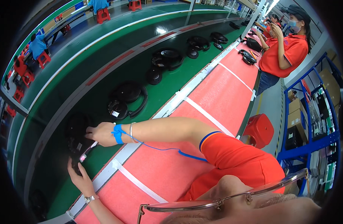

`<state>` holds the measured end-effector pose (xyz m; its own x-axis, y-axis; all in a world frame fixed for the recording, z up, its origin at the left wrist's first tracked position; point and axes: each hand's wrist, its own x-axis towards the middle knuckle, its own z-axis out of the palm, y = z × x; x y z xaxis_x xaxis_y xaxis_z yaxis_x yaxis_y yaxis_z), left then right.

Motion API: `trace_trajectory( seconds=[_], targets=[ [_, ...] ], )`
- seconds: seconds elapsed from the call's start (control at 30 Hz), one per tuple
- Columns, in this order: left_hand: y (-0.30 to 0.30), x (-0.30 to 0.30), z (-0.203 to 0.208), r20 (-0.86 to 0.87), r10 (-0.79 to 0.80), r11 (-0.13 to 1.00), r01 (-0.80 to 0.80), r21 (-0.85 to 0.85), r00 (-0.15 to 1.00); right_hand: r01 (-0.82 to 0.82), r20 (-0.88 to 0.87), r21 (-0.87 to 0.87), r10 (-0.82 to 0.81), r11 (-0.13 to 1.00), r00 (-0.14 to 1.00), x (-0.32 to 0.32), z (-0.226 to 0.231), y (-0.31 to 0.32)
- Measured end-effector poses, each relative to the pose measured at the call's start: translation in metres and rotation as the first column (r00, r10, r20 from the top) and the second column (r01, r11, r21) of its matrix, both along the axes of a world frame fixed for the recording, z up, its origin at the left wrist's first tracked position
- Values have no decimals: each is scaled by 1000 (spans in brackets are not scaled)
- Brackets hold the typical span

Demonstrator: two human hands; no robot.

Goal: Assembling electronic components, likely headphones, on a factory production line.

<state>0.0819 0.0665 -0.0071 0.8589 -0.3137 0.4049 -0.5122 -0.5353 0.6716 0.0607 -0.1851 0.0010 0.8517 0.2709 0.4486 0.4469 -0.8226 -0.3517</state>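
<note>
A pair of black over-ear headphones (77, 128) lies at the left on the dark green conveyor belt (106, 151). My right hand (103, 134), with a blue wrist strap and its cord, reaches across the belt. Its fingers are curled on the headphones' near side. Below it, my left hand (80, 180), with a metal watch at the wrist, has its thumb and fingers around the lower end of the same headphones. A small pale and pink label (83, 158) shows between the hands. The dark headphones partly merge with the belt, and some fingertips are hidden.
Another pair of headphones (127, 100) lies just beyond my right hand, with several more farther along. A pink worktop (160, 153) with white tape lines runs beside the belt. A co-worker (285, 52) stands at the far right. A red stool (259, 130) and blue shelving (309, 149) are to the right.
</note>
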Motion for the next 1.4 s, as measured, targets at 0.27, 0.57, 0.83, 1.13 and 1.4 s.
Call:
trace_trajectory(
  seconds=[0.27, 0.57, 0.83, 1.13, 1.4],
  targets=[
    [0, -1, -1, 27, 29, 996, -31, 80, 999, -143, -50, -161, 137, 976, 989, 16, 10, -11],
    [-43, -60, 62, 273, -104, 993, 114, -21, 956, -239, -13, -278, 245, 930, 969, -92, 47, -46],
    [-69, -137, 99, 51, -576, 817, 572, 71, 816, -369, -247, -199, 318, 908, 915, -220, 56, -107],
    [-84, -218, 62, 27, -752, 651, 735, 190, 659, -15, -228, 17, 18, 1000, 973, -258, 51, -128],
    [-88, -235, 42, 165, -826, 548, 703, 453, 538, 190, -325, -19, -186, 982, 927, -287, 61, -74]
  ],
)
